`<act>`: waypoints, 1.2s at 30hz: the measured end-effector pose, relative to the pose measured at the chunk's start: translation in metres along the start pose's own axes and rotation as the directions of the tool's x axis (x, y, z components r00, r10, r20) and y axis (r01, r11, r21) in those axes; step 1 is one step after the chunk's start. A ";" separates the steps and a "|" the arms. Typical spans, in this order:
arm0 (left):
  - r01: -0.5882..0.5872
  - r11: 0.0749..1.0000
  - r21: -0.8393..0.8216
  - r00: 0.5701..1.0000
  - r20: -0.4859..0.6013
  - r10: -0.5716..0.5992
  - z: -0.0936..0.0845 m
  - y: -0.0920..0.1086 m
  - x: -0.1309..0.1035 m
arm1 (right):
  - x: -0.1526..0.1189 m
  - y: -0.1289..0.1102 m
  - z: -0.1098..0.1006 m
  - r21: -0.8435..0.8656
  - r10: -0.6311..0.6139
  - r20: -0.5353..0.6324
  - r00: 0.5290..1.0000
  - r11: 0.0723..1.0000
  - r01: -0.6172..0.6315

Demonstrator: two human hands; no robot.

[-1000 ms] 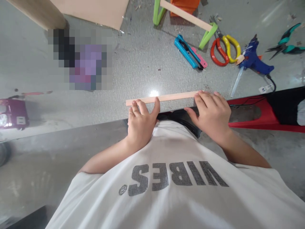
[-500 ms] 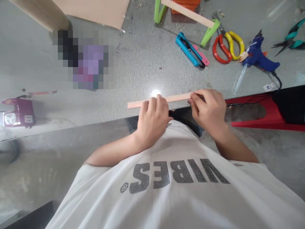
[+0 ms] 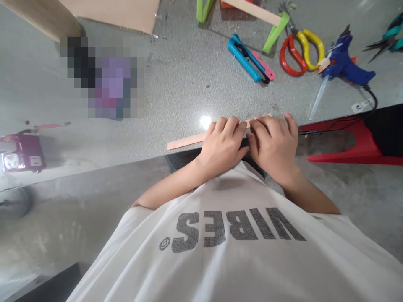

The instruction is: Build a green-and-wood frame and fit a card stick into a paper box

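Note:
A narrow pale-pink strip [image 3: 186, 141] lies along the front edge of the grey table [image 3: 176, 92], slightly slanted, its right end higher. My left hand [image 3: 222, 144] is on the strip's middle, fingers bent together over it, fingertips on its far side. Right beside it, my right hand [image 3: 274, 144] grips the strip near its right end, thumb tucked in close to my left hand and little finger raised. A short end of the strip shows above the right-hand fingers.
Beyond the hands lie a blue cutter [image 3: 244, 58], red-and-yellow scissors [image 3: 292, 54], a blue glue gun [image 3: 346, 63], pliers [image 3: 388, 40] and a green-and-pink strip frame [image 3: 255, 10]. Leftward are a pale sheet [image 3: 119, 14], a wooden cylinder [image 3: 47, 19] and a purple toy scooter [image 3: 27, 151].
My left hand has slid right along the strip until close to my right hand. The strip has tilted a little, its left end nearer me, and its right end now shows past my right fingers.

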State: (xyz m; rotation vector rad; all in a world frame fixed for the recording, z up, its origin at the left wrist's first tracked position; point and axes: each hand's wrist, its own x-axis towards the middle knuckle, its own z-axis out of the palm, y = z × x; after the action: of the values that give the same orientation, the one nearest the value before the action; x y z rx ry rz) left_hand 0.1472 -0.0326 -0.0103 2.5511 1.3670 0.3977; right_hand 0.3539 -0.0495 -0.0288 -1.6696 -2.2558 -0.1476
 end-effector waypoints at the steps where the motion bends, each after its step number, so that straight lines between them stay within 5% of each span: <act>1: 0.000 1.000 0.002 1.000 -0.004 0.000 0.000 0.000 0.000 | -0.002 -0.001 0.000 -0.009 0.006 0.000 1.000 1.000 -0.006; 9: 0.001 1.000 0.031 0.999 -0.036 0.000 0.006 0.002 -0.003 | -0.010 -0.005 0.001 -0.124 -0.052 -0.091 0.995 0.991 0.040; 16: 0.066 0.988 0.138 0.996 -0.066 -0.057 0.013 0.009 -0.014 | -0.006 -0.005 -0.011 -0.096 -0.029 0.075 0.997 0.995 0.036; 21: 0.172 0.974 0.150 0.976 -0.162 -0.147 0.017 -0.005 -0.041 | 0.004 0.000 -0.020 -0.085 -0.076 0.118 0.990 0.993 0.086; 30: 0.371 0.929 0.000 0.842 -0.421 -0.337 0.023 -0.047 -0.092 | 0.012 0.003 -0.025 -0.096 -0.096 0.150 0.984 0.989 0.111; 36: 0.452 0.892 -0.021 0.781 -0.473 -0.407 0.020 -0.059 -0.107 | 0.014 0.002 -0.024 -0.123 -0.084 0.152 0.985 0.987 0.103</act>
State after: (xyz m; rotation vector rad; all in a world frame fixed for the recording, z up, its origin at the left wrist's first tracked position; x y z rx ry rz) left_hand 0.0513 -0.0910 -0.0624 2.1763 2.1252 0.9178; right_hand 0.3572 -0.0431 -0.0021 -1.6892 -2.4845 -0.2043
